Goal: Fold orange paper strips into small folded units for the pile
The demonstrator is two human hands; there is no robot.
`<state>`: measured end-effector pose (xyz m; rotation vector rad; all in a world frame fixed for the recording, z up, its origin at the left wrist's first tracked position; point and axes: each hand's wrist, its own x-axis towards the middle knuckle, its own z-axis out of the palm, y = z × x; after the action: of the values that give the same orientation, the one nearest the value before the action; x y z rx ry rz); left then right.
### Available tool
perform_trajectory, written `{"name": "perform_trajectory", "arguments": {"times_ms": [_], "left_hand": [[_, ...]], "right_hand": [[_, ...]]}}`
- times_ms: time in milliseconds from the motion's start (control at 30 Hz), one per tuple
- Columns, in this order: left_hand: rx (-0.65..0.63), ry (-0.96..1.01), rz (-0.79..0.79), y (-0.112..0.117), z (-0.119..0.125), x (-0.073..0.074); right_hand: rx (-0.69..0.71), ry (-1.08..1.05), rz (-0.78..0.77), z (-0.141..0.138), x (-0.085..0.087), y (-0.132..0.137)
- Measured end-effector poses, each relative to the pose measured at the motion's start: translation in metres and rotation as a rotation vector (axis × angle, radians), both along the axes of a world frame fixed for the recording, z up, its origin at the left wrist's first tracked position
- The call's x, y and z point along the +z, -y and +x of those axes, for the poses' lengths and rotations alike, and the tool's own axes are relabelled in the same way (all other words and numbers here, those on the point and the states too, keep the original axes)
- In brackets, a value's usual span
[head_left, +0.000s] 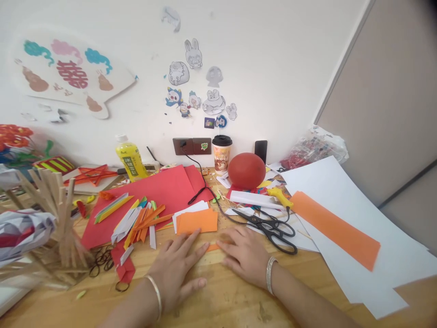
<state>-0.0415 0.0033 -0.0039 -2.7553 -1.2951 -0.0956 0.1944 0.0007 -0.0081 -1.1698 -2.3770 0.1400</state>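
Note:
My left hand [179, 269] lies flat on the wooden table [218, 300], fingers stretched toward a small orange paper strip [214, 247]. My right hand [244, 255] lies flat too, its fingers pressing on that strip. Both wrists wear bangles. Just beyond the hands sits a stack of orange and white paper pieces [196, 218]. Black scissors [273, 228] lie right of my right hand.
Folded coloured strips [136, 218] lie on red sheets [164, 191] at left. Wooden sticks [58, 214] stand far left. White sheets with a long orange strip [334, 228] fill the right. A red ball [246, 171], cup [221, 154], yellow bottle [130, 158], black cable [205, 187] stand behind.

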Motion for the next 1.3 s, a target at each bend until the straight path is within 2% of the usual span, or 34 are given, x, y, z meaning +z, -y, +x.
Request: {"name": "perform_trajectory", "arguments": {"times_ms": [100, 333, 533, 633, 767, 967, 1100, 1200, 1300], "left_hand": [[0.023, -0.060, -0.059, 0.000, 0.000, 0.009], [0.105, -0.204, -0.201, -0.002, -0.005, 0.026], [0.124, -0.238, -0.180, 0.004, 0.001, 0.024], [0.115, -0.224, -0.156, 0.004, 0.000, 0.019], [0.077, -0.160, -0.055, -0.001, 0.001, 0.014], [-0.085, 0.014, 0.229, -0.007, 0.010, 0.002], [-0.077, 0.024, 0.307, -0.008, 0.012, -0.005], [-0.020, 0.016, 0.343, -0.012, 0.005, 0.006], [0.146, -0.029, 0.452, -0.021, -0.017, 0.029]], "right_hand": [[-0.050, 0.087, -0.012, -0.001, -0.001, 0.002], [-0.095, 0.107, -0.083, 0.003, -0.003, 0.000], [0.030, 0.089, 0.029, 0.016, 0.011, -0.003], [0.025, 0.080, 0.080, 0.020, 0.016, -0.004], [0.043, 0.054, 0.154, 0.026, 0.016, -0.003], [0.091, -0.006, 0.239, 0.020, 0.014, -0.002], [0.102, 0.003, 0.267, 0.015, 0.015, 0.000], [0.078, 0.000, 0.295, 0.017, 0.015, 0.001], [0.064, -0.015, 0.319, 0.018, 0.017, 0.001]]}}
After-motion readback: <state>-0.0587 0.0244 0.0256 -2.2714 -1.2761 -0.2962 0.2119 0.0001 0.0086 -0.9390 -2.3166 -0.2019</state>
